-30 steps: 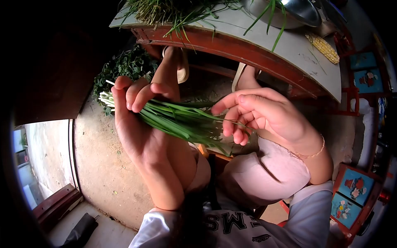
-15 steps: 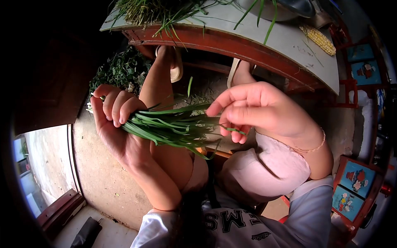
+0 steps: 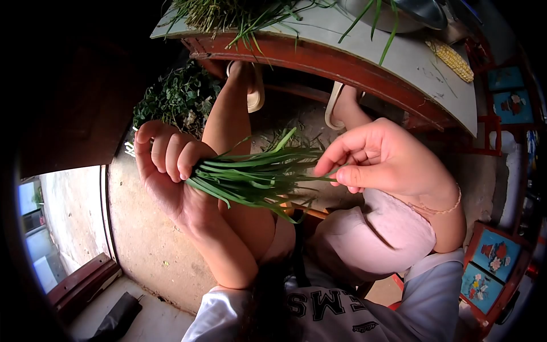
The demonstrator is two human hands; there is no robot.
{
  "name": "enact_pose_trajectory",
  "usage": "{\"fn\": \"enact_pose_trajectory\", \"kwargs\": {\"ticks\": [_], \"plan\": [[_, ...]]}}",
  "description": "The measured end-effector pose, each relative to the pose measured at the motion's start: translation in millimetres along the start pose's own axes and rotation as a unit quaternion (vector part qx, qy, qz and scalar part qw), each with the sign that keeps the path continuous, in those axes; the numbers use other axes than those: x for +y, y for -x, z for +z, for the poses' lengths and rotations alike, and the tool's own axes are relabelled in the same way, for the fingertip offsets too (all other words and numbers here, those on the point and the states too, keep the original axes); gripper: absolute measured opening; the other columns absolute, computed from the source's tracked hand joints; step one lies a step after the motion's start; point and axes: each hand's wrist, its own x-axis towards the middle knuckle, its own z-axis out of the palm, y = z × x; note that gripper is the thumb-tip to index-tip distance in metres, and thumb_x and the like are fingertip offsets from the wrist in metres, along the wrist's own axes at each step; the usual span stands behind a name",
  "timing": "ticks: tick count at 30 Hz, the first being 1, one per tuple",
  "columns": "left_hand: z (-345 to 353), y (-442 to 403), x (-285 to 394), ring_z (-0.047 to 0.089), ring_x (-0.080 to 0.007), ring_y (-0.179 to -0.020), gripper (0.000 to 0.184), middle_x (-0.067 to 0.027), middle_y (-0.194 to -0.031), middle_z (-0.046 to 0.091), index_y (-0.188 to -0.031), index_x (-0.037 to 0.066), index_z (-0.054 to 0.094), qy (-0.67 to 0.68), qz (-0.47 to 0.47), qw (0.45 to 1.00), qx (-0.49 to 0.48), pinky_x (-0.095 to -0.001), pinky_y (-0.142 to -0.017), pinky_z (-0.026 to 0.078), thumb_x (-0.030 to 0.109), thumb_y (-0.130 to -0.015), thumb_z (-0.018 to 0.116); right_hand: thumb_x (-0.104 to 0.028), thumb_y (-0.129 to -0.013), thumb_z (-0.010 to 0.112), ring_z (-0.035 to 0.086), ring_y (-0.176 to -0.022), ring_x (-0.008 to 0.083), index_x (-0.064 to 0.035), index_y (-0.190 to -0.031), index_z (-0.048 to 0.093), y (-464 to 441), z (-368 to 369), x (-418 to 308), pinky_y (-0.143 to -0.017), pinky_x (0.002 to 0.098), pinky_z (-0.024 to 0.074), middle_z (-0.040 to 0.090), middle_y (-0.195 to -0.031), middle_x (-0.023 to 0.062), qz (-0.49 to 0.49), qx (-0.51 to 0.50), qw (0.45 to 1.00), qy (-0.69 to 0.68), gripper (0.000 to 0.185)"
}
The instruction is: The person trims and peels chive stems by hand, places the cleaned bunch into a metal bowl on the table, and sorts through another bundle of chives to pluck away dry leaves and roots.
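Observation:
A bunch of long green leafy stalks (image 3: 245, 178) lies across the middle, its white ends showing at the far left. My left hand (image 3: 176, 165) has its fingers wrapped round the bunch near those ends, palm up. Toward the right, the leaf tips fan out loosely. My right hand (image 3: 379, 159) is at the tips, thumb and forefinger pinched on a thin green leaf that reaches out of the bunch. Its other fingers are curled.
Ahead is a table (image 3: 421, 85) with a red frame, bearing a pile of greens (image 3: 219, 14), a metal bowl (image 3: 393, 16) and a corn cob (image 3: 451, 60). Leafy plants (image 3: 176, 97) lie on the floor (image 3: 154, 228) below. Painted cabinets (image 3: 493, 256) stand at the right.
My left hand has closed its fingers more fully round the bunch. My right thumb and forefinger have come together on a leaf. Bits of green lie or fall beyond the bunch.

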Motion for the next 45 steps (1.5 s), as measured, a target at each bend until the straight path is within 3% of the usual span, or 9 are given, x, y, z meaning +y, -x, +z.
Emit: {"fn": "enact_pose_trajectory", "kwargs": {"ticks": [14, 25, 28, 30, 33, 36, 37, 39, 45], "plan": [[-3.2, -0.1, -6.6, 0.018, -0.0069, -0.037, 0.02, 0.0047, -0.046, 0.022, -0.076, 0.007, 0.047, -0.049, -0.019, 0.998, -0.022, -0.0218, -0.039, 0.022, 0.02, -0.087, 0.036, 0.011, -0.058, 0.044, 0.049, -0.065, 0.0103, 0.0019, -0.072, 0.063, -4.0, -13.4, 11.1, -0.056, 0.0203, 0.0364, 0.054, -0.069, 0.0056, -0.153, -0.034, 0.972, 0.177, 0.025], [-4.5, 0.0, -26.0, 0.017, -0.0047, -0.037, 0.019, 0.0052, -0.048, 0.021, -0.078, 0.008, 0.042, -0.094, -0.024, 0.995, -0.02, -0.0193, -0.037, 0.019, 0.02, -0.089, 0.032, 0.013, -0.056, 0.043, 0.051, -0.067, 0.0131, -0.001, -0.076, 0.064, -7.3, -37.8, 11.6, -0.057, 0.0233, 0.0388, 0.054, -0.07, 0.0058, -0.083, -0.146, 0.965, 0.203, 0.032], [-0.8, 0.8, -30.0, 0.015, -0.0047, -0.035, 0.022, 0.0053, -0.046, 0.02, -0.08, 0.007, 0.042, -0.151, -0.011, 0.988, -0.022, -0.0191, -0.034, 0.018, 0.022, -0.09, 0.03, 0.012, -0.06, 0.043, 0.054, -0.063, 0.0155, -0.0005, -0.078, 0.062, -3.2, -43.4, 6.8, -0.058, 0.0257, 0.0418, 0.057, -0.072, 0.0097, -0.006, -0.059, 0.909, 0.413, 0.03], [6.5, 3.0, -34.8, 0.014, -0.0044, -0.034, 0.025, 0.0057, -0.045, 0.019, -0.079, 0.007, 0.043, -0.207, 0.02, 0.978, -0.012, -0.0191, -0.033, 0.017, 0.023, -0.091, 0.028, 0.005, -0.067, 0.049, 0.057, -0.067, 0.0156, -0.0002, -0.082, 0.06, -11.2, -47.8, 29.4, -0.06, 0.026, 0.043, 0.058, -0.072, 0.0112, -0.143, 0.148, 0.877, 0.434, 0.02], [7.5, 6.4, -56.3, 0.022, -0.0077, -0.039, 0.035, 0.0038, -0.047, 0.023, -0.077, 0.008, 0.047, -0.348, 0.031, 0.937, -0.027, -0.0237, -0.04, 0.026, 0.033, -0.091, 0.028, -0.014, -0.077, 0.057, 0.05, -0.096, 0.0172, -0.0011, -0.105, 0.048, -14.1, -32.3, 4.0, -0.088, 0.0314, 0.0352, 0.055, -0.098, 0.0055, -0.287, 0.119, 0.914, 0.261, 0.032], [0.4, -4.7, -89.4, 0.044, -0.0204, -0.082, 0.045, -0.0077, -0.076, 0.049, -0.068, 0.003, 0.053, -0.63, 0.14, 0.761, -0.072, -0.0333, -0.079, 0.032, 0.034, -0.09, 0.029, -0.051, -0.072, 0.056, 0.044, -0.107, 0.0264, 0.0019, -0.116, 0.037, -16.2, -10.4, -1.1, -0.091, 0.0322, 0.0324, 0.045, -0.114, 0.0179, -0.382, -0.032, 0.895, 0.226, 0.072], [6.1, -6.6, -93.7, 0.042, -0.0229, -0.096, 0.043, -0.0072, -0.085, 0.052, -0.07, 0.002, 0.056, -0.75, 0.145, 0.64, -0.083, -0.0344, -0.086, 0.03, 0.032, -0.089, 0.031, -0.048, -0.07, 0.059, 0.046, -0.104, 0.0273, 0.0022, -0.116, 0.036, -10.7, -7.2, -8.3, -0.088, 0.0326, 0.0346, 0.046, -0.112, 0.019, -0.38, -0.015, 0.879, 0.289, 0.072], [13.9, -12.9, -105.4, 0.042, -0.0239, -0.099, 0.033, -0.0071, -0.09, 0.055, -0.076, 0.003, 0.059, -0.788, 0.2, 0.573, -0.108, -0.0356, -0.088, 0.029, 0.024, -0.087, 0.037, -0.041, -0.069, 0.064, 0.051, -0.097, 0.0285, 0.0027, -0.114, 0.037, -5.3, -4.2, -16.5, -0.083, 0.033, 0.039, 0.049, -0.107, 0.0206, -0.398, 0.022, 0.847, 0.352, 0.069], [27.3, -25.3, -127.7, 0.049, -0.0217, -0.094, 0.02, -0.0062, -0.093, 0.059, -0.089, 0.004, 0.062, -0.79, 0.0, 0.607, -0.083, -0.0344, -0.083, 0.037, 0.002, -0.074, 0.048, -0.018, -0.071, 0.063, 0.056, -0.081, 0.0254, 0.0054, -0.095, 0.049, -4.1, -21.4, 3.3, -0.073, 0.03, 0.042, 0.055, -0.091, 0.0178, -0.364, 0.058, 0.89, 0.268, 0.037]]}}
